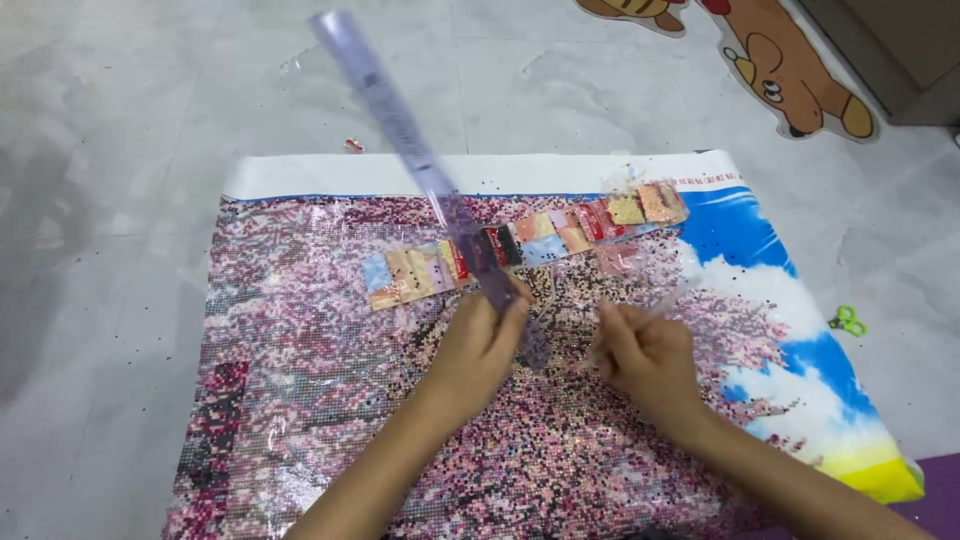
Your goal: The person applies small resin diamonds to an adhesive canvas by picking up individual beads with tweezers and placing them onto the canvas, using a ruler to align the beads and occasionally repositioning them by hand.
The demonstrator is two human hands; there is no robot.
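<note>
A large bead-mosaic canvas (330, 400) of pink blossoms and blue sky lies flat on the grey floor. My left hand (480, 345) grips the near end of a long clear plastic ruler (400, 130), which slants up and away to the left, blurred. My right hand (645, 355) is closed around a thin clear pen-like stick (660, 310), just above the canvas middle. A row of small coloured bead packets (540, 240) lies across the canvas beyond both hands.
Small green scissors (847, 320) lie on the floor right of the canvas. Cartoon animal floor stickers (790, 65) show at the top right, beside a brown box corner (900, 50). A purple mat corner (940, 490) sits at the lower right.
</note>
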